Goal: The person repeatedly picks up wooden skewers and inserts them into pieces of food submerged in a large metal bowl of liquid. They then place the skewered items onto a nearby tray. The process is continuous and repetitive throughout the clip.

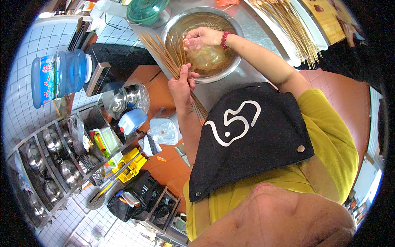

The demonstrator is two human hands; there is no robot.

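My left hand [182,81] grips a bundle of thin wooden skewers [163,57], which fan out past its thumb over the rim of a steel bowl [237,63]. Brownish liquid with pale, translucent pieces [208,57] fills part of this bowl. Above the liquid is my right hand [200,37], with a red bead bracelet [225,39] at its wrist. Its thumb and fingertips are bent together beside the points of a few skewers set apart from the bundle. Whether a small piece is pinched there cannot be made out.
A steel table [213,92] supports the bowl. Right of it, many loaded skewers [287,27] lie on a white tray [322,46], beside a wooden board [327,21]. A green-lidded container [146,10] stands upper left. Another person's hand [348,32] shows at far right.
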